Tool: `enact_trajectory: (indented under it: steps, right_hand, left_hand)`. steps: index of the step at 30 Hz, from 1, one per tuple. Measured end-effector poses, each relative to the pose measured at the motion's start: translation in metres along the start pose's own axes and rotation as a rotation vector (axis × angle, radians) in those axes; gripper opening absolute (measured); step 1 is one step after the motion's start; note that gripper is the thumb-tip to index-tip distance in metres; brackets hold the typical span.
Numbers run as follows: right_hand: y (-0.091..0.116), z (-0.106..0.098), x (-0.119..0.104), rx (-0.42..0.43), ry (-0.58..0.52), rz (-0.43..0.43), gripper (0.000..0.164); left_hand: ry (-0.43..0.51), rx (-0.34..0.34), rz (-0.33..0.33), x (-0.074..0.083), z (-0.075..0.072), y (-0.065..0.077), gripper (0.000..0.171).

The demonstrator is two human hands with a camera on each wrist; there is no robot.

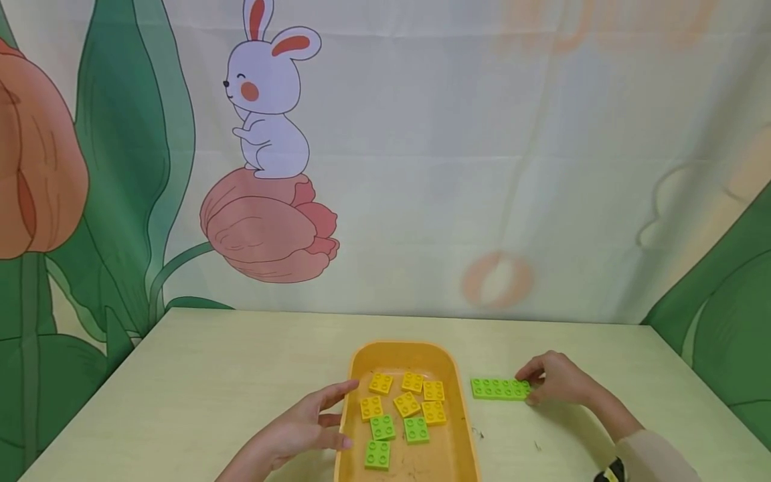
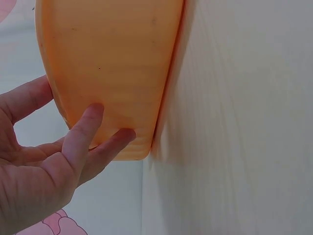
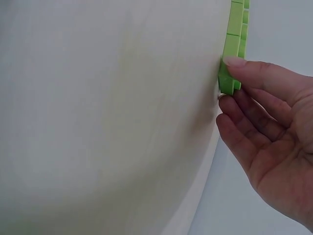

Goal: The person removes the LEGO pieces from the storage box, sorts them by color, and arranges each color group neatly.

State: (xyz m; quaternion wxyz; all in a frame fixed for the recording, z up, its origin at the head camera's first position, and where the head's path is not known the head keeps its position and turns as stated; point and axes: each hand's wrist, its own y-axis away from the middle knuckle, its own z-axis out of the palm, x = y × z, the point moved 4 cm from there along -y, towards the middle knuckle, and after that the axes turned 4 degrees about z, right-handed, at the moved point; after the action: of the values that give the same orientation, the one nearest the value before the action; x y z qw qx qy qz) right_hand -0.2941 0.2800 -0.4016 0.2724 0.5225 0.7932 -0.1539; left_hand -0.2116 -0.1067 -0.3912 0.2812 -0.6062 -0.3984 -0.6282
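A row of green toy building bricks (image 1: pixel 495 389) lies end to end on the table, right of the yellow tray (image 1: pixel 454 371). My right hand (image 1: pixel 560 379) pinches the row's right end between thumb and fingers. In the right wrist view, seams show between the green bricks (image 3: pixel 234 34), and the thumb presses on their side. My left hand (image 1: pixel 301 425) rests against the tray's left side with fingers spread. From the left wrist, its fingertips (image 2: pixel 129 134) touch the tray's outer wall (image 2: pixel 112 58). Three green bricks (image 1: pixel 377 454) and several yellow bricks (image 1: pixel 407 404) lie apart inside the tray, studs up.
The pale wooden table (image 1: pixel 241 375) reaches back to a printed curtain (image 1: pixel 421 167) with a rabbit and tulips. Small dark specks (image 1: pixel 478 434) lie on the table right of the tray. A dark and yellow band (image 1: pixel 611 472) shows at the right sleeve.
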Motion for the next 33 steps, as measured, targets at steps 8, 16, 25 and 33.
enact_trajectory:
  steps: [8, 16, 25, 33]
  right_hand:
    - [0.001, 0.001, 0.002, -0.015, -0.008, 0.016, 0.035]
    - [0.013, -0.007, -0.041, 0.102, -0.120, -0.043, 0.038]
    - [0.018, 0.024, -0.125, 0.053, -0.299, -0.120, 0.045]
    - [0.010, 0.061, -0.163, -0.080, -0.372, -0.158, 0.044]
  left_hand:
    - [-0.018, 0.012, -0.009, 0.000, 0.000, 0.000, 0.082]
    - [-0.001, -0.009, -0.001, 0.000, 0.001, 0.000, 0.082]
    - [-0.029, 0.012, -0.006, 0.001, -0.001, 0.000, 0.081]
    - [-0.023, 0.009, 0.006, 0.000, -0.001, 0.000, 0.081]
